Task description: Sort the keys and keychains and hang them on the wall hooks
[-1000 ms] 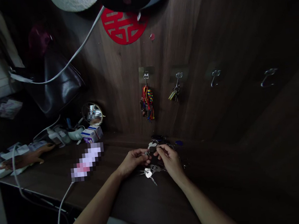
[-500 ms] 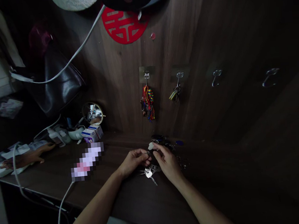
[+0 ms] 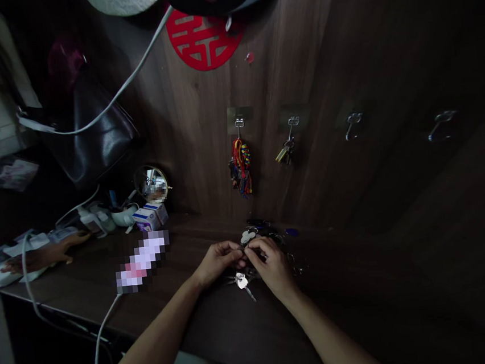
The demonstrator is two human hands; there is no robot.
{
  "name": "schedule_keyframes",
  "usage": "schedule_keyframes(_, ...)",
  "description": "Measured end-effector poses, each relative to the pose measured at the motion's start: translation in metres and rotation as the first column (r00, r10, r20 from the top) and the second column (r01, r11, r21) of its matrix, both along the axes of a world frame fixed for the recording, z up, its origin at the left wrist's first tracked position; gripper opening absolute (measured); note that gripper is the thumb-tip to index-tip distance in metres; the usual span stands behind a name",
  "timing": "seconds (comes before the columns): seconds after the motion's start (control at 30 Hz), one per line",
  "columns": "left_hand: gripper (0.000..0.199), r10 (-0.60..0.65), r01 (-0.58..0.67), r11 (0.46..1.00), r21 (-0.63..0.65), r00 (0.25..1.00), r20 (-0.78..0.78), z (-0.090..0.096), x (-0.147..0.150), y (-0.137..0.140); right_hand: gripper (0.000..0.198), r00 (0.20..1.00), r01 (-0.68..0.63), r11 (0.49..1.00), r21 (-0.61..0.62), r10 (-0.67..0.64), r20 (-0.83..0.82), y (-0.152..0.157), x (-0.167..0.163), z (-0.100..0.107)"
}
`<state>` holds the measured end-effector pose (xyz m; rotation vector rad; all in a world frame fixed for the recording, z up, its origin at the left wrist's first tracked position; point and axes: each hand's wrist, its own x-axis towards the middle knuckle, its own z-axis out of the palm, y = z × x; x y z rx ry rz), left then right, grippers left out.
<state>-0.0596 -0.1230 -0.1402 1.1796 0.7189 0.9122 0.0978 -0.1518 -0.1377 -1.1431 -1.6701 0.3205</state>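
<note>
Low over the dark wooden table, my left hand [image 3: 224, 259] and my right hand [image 3: 269, 260] meet fingertip to fingertip. Both are closed in a pinch around something small and dark, mostly hidden by the fingers; its kind I cannot make out. Just below them lie silver keys [image 3: 242, 281], one with a pale round head. Behind the fingertips sits a pale, rounded metal piece [image 3: 248, 236], perhaps a key head. More dark key-like items and rings [image 3: 299, 263] are around my right hand, with a blue oval tag [image 3: 291, 232] farther back.
On the wall, one hook [image 3: 239, 124] carries keys with colourful braided cords [image 3: 242, 165]; another holds a key bunch [image 3: 285, 152]. Two bare hooks [image 3: 353, 125] follow to the right. At left are a lit, blurred phone-like device [image 3: 143, 263] on a white cable, small boxes [image 3: 149, 216] and a round mirror [image 3: 152, 184].
My right fingertips have left the pale metal piece and come down and left to meet my left fingertips. My left hand has stayed nearly still.
</note>
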Motion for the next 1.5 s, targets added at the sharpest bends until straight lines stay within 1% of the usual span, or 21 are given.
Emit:
schedule_keyframes(0.13, 0.032, -0.045, 0.045, 0.999, -0.019, 0.999, -0.002, 0.001, -0.001, 0.0, 0.018, 0.988, -0.019, 0.991, -0.132, -0.002, -0.157, 0.003, 0.003, -0.002)
schedule_keyframes(0.23, 0.036, -0.059, 0.06, 0.997, -0.04, 0.998, 0.015, 0.0, -0.002, 0.0, 0.024, 0.951, -0.065, 0.967, -0.248, -0.016, -0.31, 0.004, 0.004, 0.0)
schedule_keyframes(0.3, 0.037, -0.049, 0.05, 0.998, -0.044, 0.998, 0.028, -0.001, -0.002, 0.001, 0.027, 0.914, -0.091, 0.952, -0.291, -0.036, -0.404, 0.004, 0.005, 0.002)
schedule_keyframes(0.43, 0.039, -0.02, 0.021, 0.999, -0.027, 0.999, 0.047, -0.004, -0.003, 0.002, 0.029, 0.837, -0.157, 0.928, -0.338, -0.057, -0.544, 0.005, 0.006, 0.004)
schedule_keyframes(0.5, 0.044, 0.0, 0.0, 1.0, 0.006, 1.0, 0.029, -0.004, -0.003, 0.002, 0.028, 0.802, -0.214, 0.913, -0.348, -0.039, -0.596, 0.005, 0.006, 0.003)
schedule_keyframes(0.6, 0.046, 0.026, -0.019, 0.994, 0.11, 0.997, -0.07, 0.0, -0.003, 0.0, 0.024, 0.746, -0.325, 0.889, -0.323, 0.031, -0.665, 0.004, 0.005, 0.004)
schedule_keyframes(0.67, 0.04, 0.034, -0.003, 0.978, 0.207, 0.989, -0.145, 0.003, -0.004, -0.001, 0.022, 0.696, -0.404, 0.866, -0.295, 0.082, -0.713, 0.002, 0.004, 0.007)
schedule_keyframes(0.73, 0.033, 0.047, 0.005, 0.96, 0.279, 0.983, -0.178, 0.004, -0.004, -0.002, 0.021, 0.648, -0.466, 0.841, -0.275, 0.113, -0.753, 0.0, 0.002, 0.011)
schedule_keyframes(0.77, 0.031, 0.049, 0.005, 0.956, 0.293, 0.983, -0.176, 0.004, -0.004, -0.002, 0.02, 0.628, -0.484, 0.834, -0.266, 0.119, -0.769, -0.001, 0.001, 0.012)
schedule_keyframes(0.83, 0.029, 0.042, 0.003, 0.96, 0.282, 0.987, -0.153, 0.002, -0.004, -0.001, 0.019, 0.61, -0.496, 0.83, -0.256, 0.123, -0.783, -0.001, 0.001, 0.013)
schedule_keyframes(0.9, 0.028, 0.032, 0.004, 0.967, 0.256, 0.99, -0.138, 0.0, -0.003, 0.0, 0.019, 0.624, -0.476, 0.839, -0.263, 0.111, -0.774, 0.0, 0.002, 0.012)
schedule_keyframes(1.0, 0.026, 0.071, -0.04, 0.973, 0.229, 0.989, -0.131, -0.002, -0.002, 0.002, 0.021, 0.705, -0.399, 0.863, -0.312, 0.071, -0.705, 0.003, 0.004, 0.008)
schedule_keyframes(1.1, 0.025, 0.12, -0.097, 0.973, 0.209, 0.988, -0.101, -0.004, -0.002, 0.004, 0.022, 0.807, -0.268, 0.9, -0.343, 0.015, -0.591, 0.005, 0.008, 0.004)
schedule_keyframes(1.2, 0.026, 0.12, -0.106, 0.978, 0.18, 0.99, -0.069, -0.005, -0.002, 0.005, 0.023, 0.875, -0.136, 0.938, -0.318, -0.036, -0.482, 0.006, 0.01, 0.002)
schedule_keyframes(1.3, 0.025, 0.114, -0.104, 0.981, 0.164, 0.992, -0.053, -0.005, -0.002, 0.005, 0.023, 0.907, -0.078, 0.959, -0.274, -0.046, -0.419, 0.006, 0.01, 0.003)
schedule_keyframes(1.5, 0.025, 0.11, -0.11, 0.978, 0.176, 0.994, 0.01, -0.006, -0.003, 0.006, 0.023, 0.926, -0.07, 0.975, -0.209, -0.014, -0.377, 0.006, 0.01, 0.006)
